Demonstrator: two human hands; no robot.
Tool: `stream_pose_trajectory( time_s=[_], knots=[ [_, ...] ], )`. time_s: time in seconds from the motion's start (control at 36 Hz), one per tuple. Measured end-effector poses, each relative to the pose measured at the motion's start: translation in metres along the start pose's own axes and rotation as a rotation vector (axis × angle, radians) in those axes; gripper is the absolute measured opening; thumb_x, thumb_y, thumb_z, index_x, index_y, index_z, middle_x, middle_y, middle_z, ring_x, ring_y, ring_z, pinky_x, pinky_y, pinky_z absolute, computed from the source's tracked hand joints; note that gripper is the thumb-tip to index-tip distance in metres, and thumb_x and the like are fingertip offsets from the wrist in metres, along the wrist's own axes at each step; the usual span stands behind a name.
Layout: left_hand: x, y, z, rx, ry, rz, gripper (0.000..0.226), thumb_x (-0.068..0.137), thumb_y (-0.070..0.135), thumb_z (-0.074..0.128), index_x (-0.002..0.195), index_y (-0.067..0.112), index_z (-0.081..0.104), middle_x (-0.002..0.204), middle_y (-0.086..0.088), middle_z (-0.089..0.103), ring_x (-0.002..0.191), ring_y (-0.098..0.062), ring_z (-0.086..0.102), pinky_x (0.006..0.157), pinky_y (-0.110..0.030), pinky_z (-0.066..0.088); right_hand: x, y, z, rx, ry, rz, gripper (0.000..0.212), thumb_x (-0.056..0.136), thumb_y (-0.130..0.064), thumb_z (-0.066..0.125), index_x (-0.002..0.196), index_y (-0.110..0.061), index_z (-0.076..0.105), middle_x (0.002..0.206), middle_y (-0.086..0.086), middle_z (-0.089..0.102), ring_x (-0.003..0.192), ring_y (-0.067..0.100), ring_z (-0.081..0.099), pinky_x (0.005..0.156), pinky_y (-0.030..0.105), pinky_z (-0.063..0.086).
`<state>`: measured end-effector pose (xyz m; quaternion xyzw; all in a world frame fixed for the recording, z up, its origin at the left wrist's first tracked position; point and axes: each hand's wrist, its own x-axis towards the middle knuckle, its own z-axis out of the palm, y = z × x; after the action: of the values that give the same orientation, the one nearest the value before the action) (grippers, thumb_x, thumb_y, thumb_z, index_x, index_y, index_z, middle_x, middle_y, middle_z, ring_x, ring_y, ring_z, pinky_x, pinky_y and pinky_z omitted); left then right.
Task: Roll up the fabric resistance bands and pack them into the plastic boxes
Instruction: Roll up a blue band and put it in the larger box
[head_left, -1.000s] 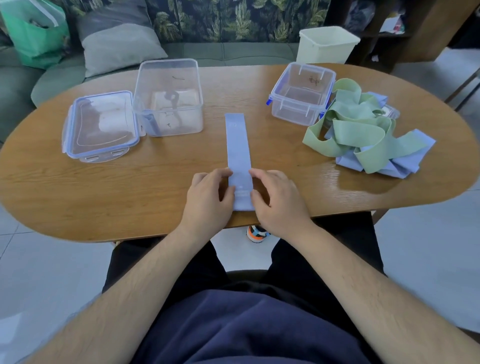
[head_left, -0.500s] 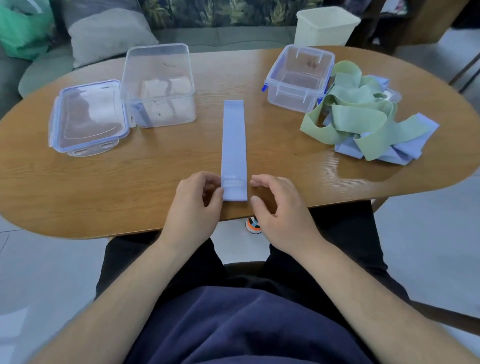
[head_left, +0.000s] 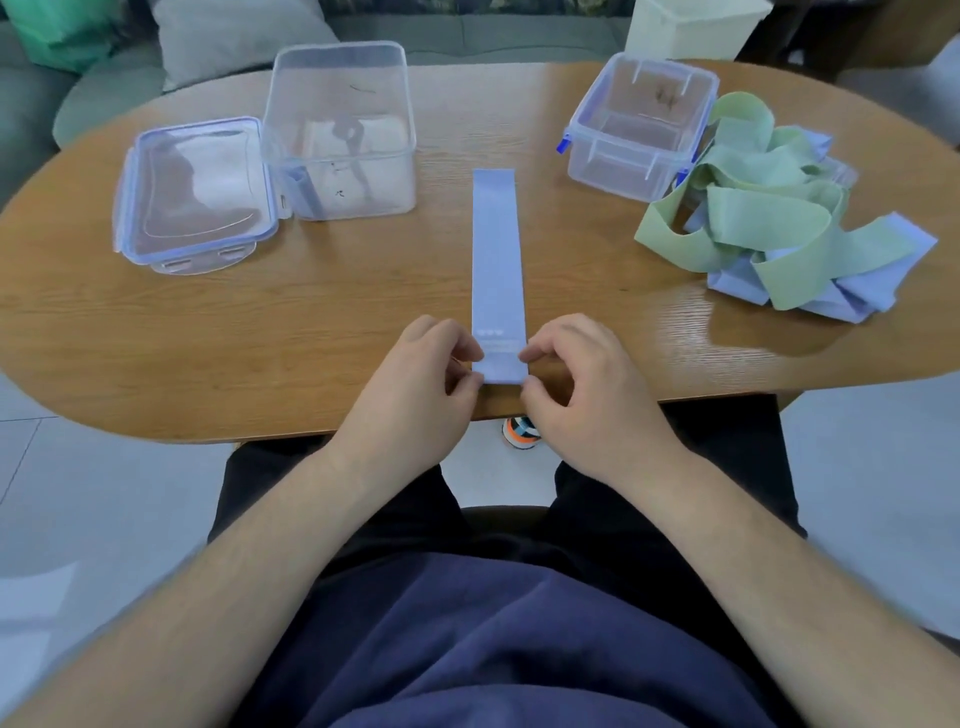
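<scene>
1. Hands meet at the near end of a blue band (head_left: 496, 260), which lies flat on our wooden counter (head_left: 260, 332) and runs straight away from us.
2. Our left hand (head_left: 415, 379) has its grip closed, thumb and fingertips pinching the band's near left corner.
3. Our right hand (head_left: 587, 384) mirrors it, thumb and forefinger nipped together on the near right corner.
4. The band is not yet rolled; its near end sits just inside the counter's front edge.
5. To the far left stands a tall clear box (head_left: 340, 130), open at the top; we cannot tell what is inside.
6. Touching that box's left side lies a lid (head_left: 195, 192) with a blue rim, flat on the counter.
7. To the far right stands a smaller clear box (head_left: 641, 124) with blue clips, also open.
8. Just beside the smaller box, on its right, rests a loose heap of green and blue bands (head_left: 779, 218).
9. Our forearms are bare, reaching over a dark blue top.
</scene>
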<state>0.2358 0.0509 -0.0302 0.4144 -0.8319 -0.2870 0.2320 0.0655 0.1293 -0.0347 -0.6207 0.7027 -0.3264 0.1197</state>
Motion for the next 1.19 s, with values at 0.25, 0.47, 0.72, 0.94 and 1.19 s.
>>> stream_pose_trajectory(
  time_s=[0.25, 0.47, 0.72, 0.94, 1.19],
  knots=[
    [0.006, -0.007, -0.004, 0.165, -0.093, 0.201, 0.006, 0.091, 0.014, 0.069, 0.09, 0.019, 0.066, 0.093, 0.011, 0.052, 0.095, -0.016, 0.05, 0.084, -0.023, 0.039, 0.004, 0.004, -0.001, -0.027, -0.071, -0.109, 0.006, 0.086, -0.012, 0.07, 0.086, -0.018, 0.067, 0.092, -0.011, 0.058, 0.093, 0.008, 0.051, 0.081, 0.015, 0.04],
    [0.015, -0.014, -0.006, 0.171, -0.134, 0.279, 0.005, 0.09, 0.019, 0.073, 0.089, 0.018, 0.068, 0.089, 0.013, 0.05, 0.092, -0.014, 0.048, 0.083, -0.022, 0.036, 0.014, 0.012, -0.008, -0.074, -0.164, -0.236, 0.004, 0.091, -0.015, 0.069, 0.086, -0.016, 0.069, 0.094, -0.008, 0.061, 0.092, 0.012, 0.051, 0.083, 0.019, 0.041],
    [0.018, -0.013, -0.004, 0.151, -0.098, 0.3, 0.006, 0.095, 0.012, 0.064, 0.09, 0.013, 0.067, 0.088, 0.002, 0.056, 0.089, -0.021, 0.053, 0.083, -0.033, 0.043, 0.02, 0.01, -0.012, -0.005, -0.208, -0.172, 0.007, 0.094, -0.015, 0.063, 0.088, -0.019, 0.064, 0.087, -0.012, 0.057, 0.087, 0.009, 0.053, 0.076, 0.018, 0.041],
    [0.016, -0.012, 0.0, 0.161, -0.072, 0.324, 0.007, 0.096, 0.01, 0.061, 0.099, 0.016, 0.064, 0.089, 0.006, 0.046, 0.087, -0.017, 0.045, 0.081, -0.033, 0.044, 0.017, 0.012, -0.006, -0.088, -0.158, -0.28, 0.014, 0.099, -0.007, 0.056, 0.102, -0.017, 0.065, 0.096, -0.013, 0.056, 0.092, 0.01, 0.05, 0.082, 0.016, 0.039],
    [0.018, -0.012, 0.003, 0.188, -0.042, 0.387, 0.012, 0.091, 0.0, 0.062, 0.094, 0.012, 0.064, 0.091, 0.006, 0.051, 0.086, -0.02, 0.049, 0.081, -0.03, 0.04, 0.015, 0.011, -0.001, -0.144, -0.114, -0.354, 0.02, 0.092, 0.006, 0.057, 0.1, -0.008, 0.069, 0.099, 0.0, 0.057, 0.095, 0.018, 0.048, 0.087, 0.021, 0.04]
  ],
)
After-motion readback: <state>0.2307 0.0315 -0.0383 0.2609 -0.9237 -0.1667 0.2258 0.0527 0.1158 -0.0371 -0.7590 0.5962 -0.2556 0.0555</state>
